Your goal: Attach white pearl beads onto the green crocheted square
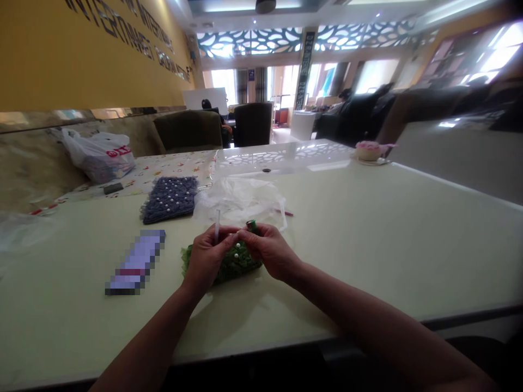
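My left hand (pixel 203 256) is closed around a translucent white stick (pixel 217 220), which looks like a glue stick and points upward. In my right hand (pixel 273 251) is a green lighter (pixel 251 224), its metal top showing above the fingers. The fingertips of both hands meet, and whatever may be pinched between them is too small to make out. Directly beneath lies a green ruffled piece (pixel 235 267), perhaps a small bag, with white pearl beads (pixel 237 250) on it. My hands cover part of it.
A crumpled clear plastic bag (pixel 241 196) lies just beyond my hands, a dark red pencil-like stick (pixel 285 212) beside it. To the left are a blue beaded piece (pixel 171 198) and a pixelated phone-like object (pixel 137 264). Farther off stand a full shopping bag (pixel 104 158) and a flower cup (pixel 369 151).
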Tool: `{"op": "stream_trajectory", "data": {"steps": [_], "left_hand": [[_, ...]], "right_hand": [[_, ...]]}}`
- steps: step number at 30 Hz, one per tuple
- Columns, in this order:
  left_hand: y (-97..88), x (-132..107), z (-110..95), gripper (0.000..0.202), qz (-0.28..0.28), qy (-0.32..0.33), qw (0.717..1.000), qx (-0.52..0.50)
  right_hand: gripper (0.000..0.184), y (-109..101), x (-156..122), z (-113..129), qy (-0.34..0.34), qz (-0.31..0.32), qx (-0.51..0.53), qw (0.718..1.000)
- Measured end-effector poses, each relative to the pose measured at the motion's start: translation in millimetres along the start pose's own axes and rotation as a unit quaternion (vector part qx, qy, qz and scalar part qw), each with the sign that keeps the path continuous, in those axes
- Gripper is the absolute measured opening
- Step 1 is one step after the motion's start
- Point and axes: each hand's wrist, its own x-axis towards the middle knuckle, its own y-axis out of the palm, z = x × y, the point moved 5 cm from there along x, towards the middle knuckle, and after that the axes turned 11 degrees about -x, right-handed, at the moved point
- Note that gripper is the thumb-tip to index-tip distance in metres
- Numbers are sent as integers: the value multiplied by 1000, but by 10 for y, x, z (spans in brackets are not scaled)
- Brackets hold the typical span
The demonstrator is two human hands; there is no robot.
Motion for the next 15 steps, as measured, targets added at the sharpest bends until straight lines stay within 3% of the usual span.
{"op": "stream_trajectory", "data": {"steps": [7,15], "left_hand": [[-9,-19,-170,16,-11,114,976,188],[20,-14,-203,15,3,134,968,214]], "right_hand": [[31,-20,20,7,11,11,9,1000],[38,-14,31,12,9,33,-14,999]]}}
